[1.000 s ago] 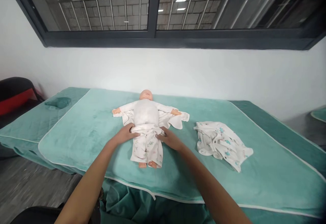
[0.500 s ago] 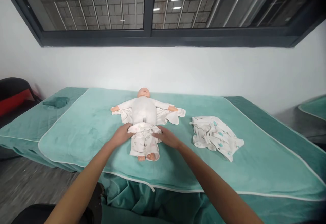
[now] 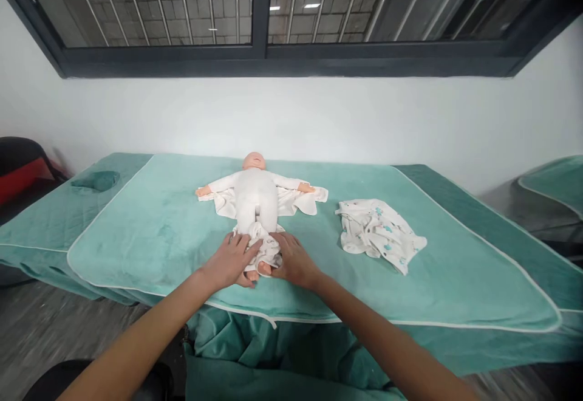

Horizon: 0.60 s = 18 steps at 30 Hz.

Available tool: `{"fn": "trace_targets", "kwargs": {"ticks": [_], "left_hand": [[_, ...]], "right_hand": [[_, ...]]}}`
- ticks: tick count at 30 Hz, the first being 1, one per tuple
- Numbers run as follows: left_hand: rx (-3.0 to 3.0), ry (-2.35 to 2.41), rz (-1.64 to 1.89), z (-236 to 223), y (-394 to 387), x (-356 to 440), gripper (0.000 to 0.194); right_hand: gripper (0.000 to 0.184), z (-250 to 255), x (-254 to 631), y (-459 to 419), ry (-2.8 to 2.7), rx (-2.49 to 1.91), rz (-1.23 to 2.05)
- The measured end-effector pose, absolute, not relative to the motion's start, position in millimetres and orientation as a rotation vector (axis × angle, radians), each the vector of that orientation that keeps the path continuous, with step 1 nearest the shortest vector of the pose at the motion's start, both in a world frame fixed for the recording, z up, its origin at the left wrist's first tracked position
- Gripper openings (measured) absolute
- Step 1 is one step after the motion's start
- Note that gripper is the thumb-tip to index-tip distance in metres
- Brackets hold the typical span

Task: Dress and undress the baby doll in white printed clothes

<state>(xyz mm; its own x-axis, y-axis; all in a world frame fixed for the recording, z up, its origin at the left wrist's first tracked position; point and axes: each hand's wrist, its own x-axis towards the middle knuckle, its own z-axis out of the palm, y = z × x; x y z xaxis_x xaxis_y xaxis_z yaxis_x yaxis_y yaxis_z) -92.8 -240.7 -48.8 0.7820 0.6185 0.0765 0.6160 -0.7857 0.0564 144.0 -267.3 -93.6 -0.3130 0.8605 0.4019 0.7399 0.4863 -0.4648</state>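
Note:
A baby doll (image 3: 255,193) lies on its back on the green bed, arms stretched out sideways and feet toward me. Its patterned white pants (image 3: 263,249) are bunched around the lower legs, leaving the white cloth torso and thighs bare. My left hand (image 3: 231,260) grips the bunched pants on one side, and my right hand (image 3: 294,258) grips them on the other. Both feet stick out below the cloth. An opened white shirt (image 3: 296,202) is spread under the doll's arms and back.
To the right lies a crumpled white garment (image 3: 380,234) with teal prints. The green bed cover (image 3: 150,225) has a face hole (image 3: 96,181) at the left. A wall and barred window (image 3: 264,61) stand behind; a black and red chair (image 3: 25,170) is at the far left.
Both my hands have moved down the doll's legs, toward me, pulling the pants from the waist to the lower legs. The torso and thighs have become uncovered.

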Motion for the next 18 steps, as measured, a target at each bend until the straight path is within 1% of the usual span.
{"fn": "trace_targets", "kwargs": {"ticks": [2, 3, 4, 6, 8, 9, 10, 13, 18], "left_hand": [[2.974, 1.001, 0.117, -50, -241, -89, 0.090], [2.976, 0.980, 0.116, -50, -241, -88, 0.081], [2.967, 0.960, 0.123, -50, -241, -87, 0.073], [2.926, 0.938, 0.155, -51, -241, -86, 0.062], [2.885, 0.927, 0.203, -52, -241, -86, 0.058], [2.867, 0.924, 0.226, -52, -241, -86, 0.057], [2.851, 0.924, 0.241, -53, -241, -86, 0.057], [2.791, 0.942, 0.246, -53, -242, -88, 0.056], [2.566, 0.962, 0.289, -36, -249, -95, 0.041]], "right_hand": [[0.069, -96, 143, -268, -2.071, -1.337, 0.250], [0.067, -96, 142, -269, -2.066, -1.337, 0.252], [0.069, -97, 142, -271, -2.077, -1.326, 0.254], [0.085, -97, 142, -276, -2.142, -1.281, 0.269], [0.104, -96, 142, -283, -2.193, -1.266, 0.295], [0.109, -95, 143, -286, -2.196, -1.282, 0.307], [0.108, -93, 142, -289, -2.183, -1.309, 0.315], [0.091, -85, 140, -294, -2.108, -1.395, 0.337], [0.054, -57, 142, -292, -2.054, -1.564, 0.506]]}}
